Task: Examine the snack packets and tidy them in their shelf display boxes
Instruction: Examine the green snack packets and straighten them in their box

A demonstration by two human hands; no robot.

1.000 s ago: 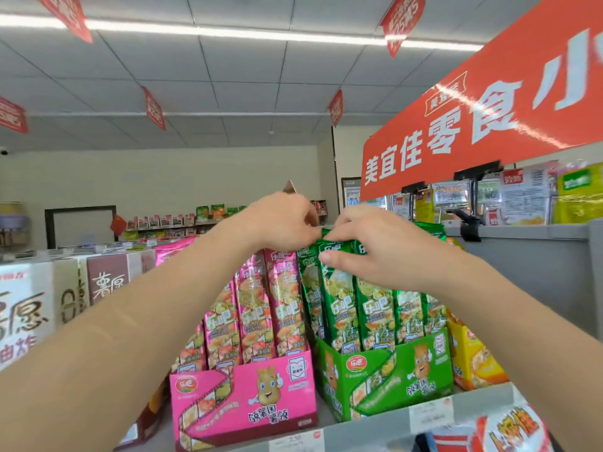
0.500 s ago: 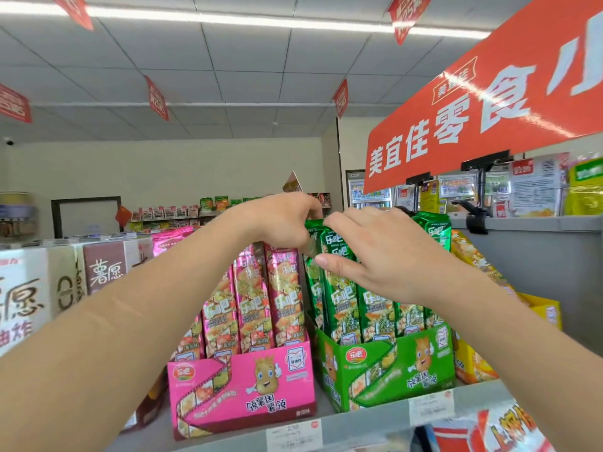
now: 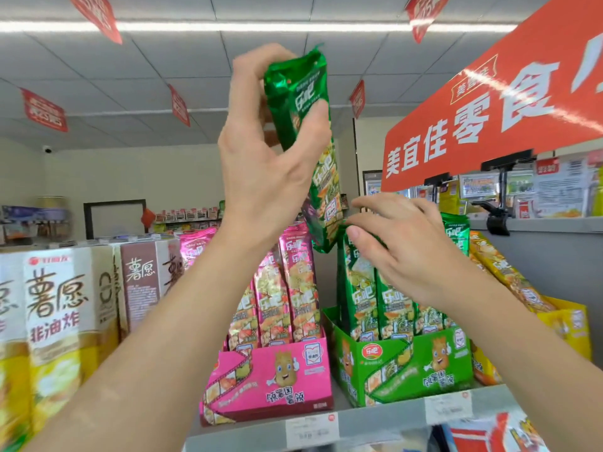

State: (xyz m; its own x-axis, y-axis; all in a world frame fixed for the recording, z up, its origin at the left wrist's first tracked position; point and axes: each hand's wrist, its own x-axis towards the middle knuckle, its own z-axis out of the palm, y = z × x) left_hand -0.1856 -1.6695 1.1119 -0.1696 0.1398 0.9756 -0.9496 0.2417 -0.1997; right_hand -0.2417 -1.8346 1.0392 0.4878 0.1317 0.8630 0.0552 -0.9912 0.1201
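— Where's the packet?
— The left hand (image 3: pixel 261 164) grips one green packet (image 3: pixel 323 190), fingers (image 3: pixel 248 79) curled round its upper half, well above the right fingers (image 3: pixel 368 220)
— And the right hand (image 3: pixel 408 252)?
— It pinches the tops of the row (image 3: pixel 391 305) in the green box (image 3: pixel 408 363) below
— Progress?
— Early, I'd judge: that packet is out for checking and must go back; the pink box (image 3: pixel 267 376), left of the fingers, looks neat

Green packet (image 3: pixel 300 89) aloft — others (image 3: pixel 391 301) upright in box (image 3: pixel 408 363).
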